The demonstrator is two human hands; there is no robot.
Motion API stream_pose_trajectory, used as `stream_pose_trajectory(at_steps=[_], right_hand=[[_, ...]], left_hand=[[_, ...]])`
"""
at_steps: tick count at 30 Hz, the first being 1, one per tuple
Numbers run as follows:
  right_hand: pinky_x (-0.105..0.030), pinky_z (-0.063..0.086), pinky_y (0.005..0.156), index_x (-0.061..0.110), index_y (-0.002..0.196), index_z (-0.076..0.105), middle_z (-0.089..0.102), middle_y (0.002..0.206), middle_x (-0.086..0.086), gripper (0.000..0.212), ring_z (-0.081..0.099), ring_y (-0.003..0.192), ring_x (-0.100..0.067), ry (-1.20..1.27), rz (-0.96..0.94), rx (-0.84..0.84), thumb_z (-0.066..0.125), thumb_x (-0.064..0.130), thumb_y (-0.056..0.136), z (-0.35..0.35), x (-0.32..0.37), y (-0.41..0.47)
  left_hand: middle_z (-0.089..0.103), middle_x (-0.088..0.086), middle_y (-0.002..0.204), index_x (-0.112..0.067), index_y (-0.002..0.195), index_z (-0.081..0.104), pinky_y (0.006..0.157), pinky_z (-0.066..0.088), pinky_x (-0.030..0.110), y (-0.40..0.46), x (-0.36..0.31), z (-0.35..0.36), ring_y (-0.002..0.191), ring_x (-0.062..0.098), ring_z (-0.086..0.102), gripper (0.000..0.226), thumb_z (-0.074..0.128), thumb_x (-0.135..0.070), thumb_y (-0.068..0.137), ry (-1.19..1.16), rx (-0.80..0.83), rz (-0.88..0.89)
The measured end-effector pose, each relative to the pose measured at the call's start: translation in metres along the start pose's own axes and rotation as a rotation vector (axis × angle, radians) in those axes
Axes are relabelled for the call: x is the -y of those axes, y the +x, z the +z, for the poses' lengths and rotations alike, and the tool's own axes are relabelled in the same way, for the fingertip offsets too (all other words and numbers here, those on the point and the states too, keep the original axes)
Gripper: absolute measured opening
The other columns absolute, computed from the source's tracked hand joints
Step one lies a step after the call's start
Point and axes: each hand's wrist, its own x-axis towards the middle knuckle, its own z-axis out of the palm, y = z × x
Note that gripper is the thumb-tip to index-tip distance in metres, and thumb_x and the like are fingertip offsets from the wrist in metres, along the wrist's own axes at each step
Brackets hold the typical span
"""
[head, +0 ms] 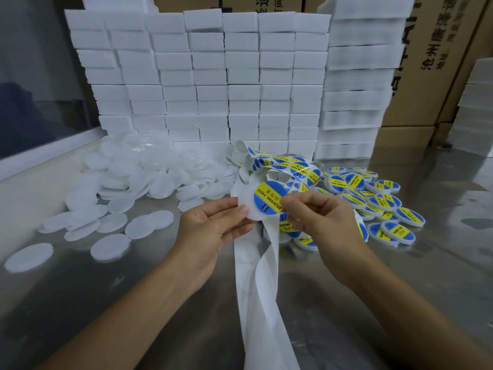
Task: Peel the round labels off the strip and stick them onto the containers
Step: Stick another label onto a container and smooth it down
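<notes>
— What is closest at the bottom of the frame?

— Two bare forearms rising from the lower corners, and between them the empty white backing strip (262, 289), which hangs down from the hands and runs off the bottom edge.

— How is the left hand (213, 231) set?

— Palm turned inward, fingers curled, thumb on top. It pinches the left rim of a round white container (246, 201) at the centre of the frame, holding it tilted toward the camera.

— And the right hand (320, 220)?

— It comes in from the right, knuckles up. Thumb and forefinger are pressed together on the right edge of a round blue and yellow label (269, 197), which lies over the face of that container. Whether the label is fully stuck down I cannot tell.

— Where are the remaining labels?

— On the printed strip (282, 162), which loops and tangles just above the hands, in the middle of the frame.

— And the other containers?

— Labelled containers (384, 201) lie heaped right of centre. Unlabelled white containers (128, 182) spread across the left half, some piled, some lying singly toward the lower left.

— What do they rest on?

— A shiny metal table (440, 263). Behind it, a wall of stacked white foam blocks (213, 84) fills the upper centre, with cardboard boxes (426, 62) in the upper right.
</notes>
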Motion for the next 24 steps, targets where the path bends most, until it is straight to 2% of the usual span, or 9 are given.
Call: stream_pose_trajectory(at_steps=[4, 8, 18, 24], right_hand=[[-0.011, 0.047, 0.054, 0.018, 0.076, 0.077, 0.075, 0.071, 0.001, 0.009, 0.063, 0.056, -0.004, -0.038, -0.057, 0.015, 0.075, 0.012, 0.082, 0.0055, -0.0010, -0.0047], [-0.012, 0.049, 0.055, 0.018, 0.076, 0.076, 0.075, 0.070, 0.003, 0.010, 0.061, 0.054, -0.002, -0.046, -0.057, 0.017, 0.075, 0.010, 0.081, 0.0056, -0.0010, -0.0046], [-0.014, 0.051, 0.056, 0.020, 0.078, 0.076, 0.076, 0.074, 0.001, 0.007, 0.065, 0.061, -0.007, -0.069, -0.033, 0.023, 0.074, 0.014, 0.081, 0.0042, -0.0026, -0.0037], [-0.015, 0.049, 0.054, 0.018, 0.077, 0.076, 0.073, 0.067, 0.000, 0.008, 0.062, 0.056, -0.005, -0.086, -0.050, 0.030, 0.073, 0.015, 0.084, 0.0046, -0.0050, -0.0021]], left_hand=[[0.075, 0.018, 0.092, 0.004, 0.101, 0.068, 0.066, 0.058, 0.026, -0.0016, -0.0014, 0.0010, 0.080, 0.025, 0.074, 0.041, 0.074, -0.009, 0.062, 0.055, 0.026, -0.001], [0.074, 0.019, 0.092, 0.004, 0.102, 0.068, 0.066, 0.059, 0.026, -0.0024, -0.0018, 0.0016, 0.080, 0.026, 0.073, 0.044, 0.075, -0.009, 0.061, 0.077, 0.019, -0.004], [0.075, 0.018, 0.090, 0.004, 0.103, 0.068, 0.068, 0.060, 0.027, -0.0032, -0.0024, 0.0023, 0.078, 0.026, 0.073, 0.046, 0.076, -0.011, 0.060, 0.118, 0.024, 0.017], [0.075, 0.018, 0.088, 0.003, 0.099, 0.068, 0.068, 0.060, 0.028, -0.0030, -0.0018, 0.0019, 0.076, 0.027, 0.073, 0.045, 0.077, -0.013, 0.058, 0.141, 0.011, 0.063]])
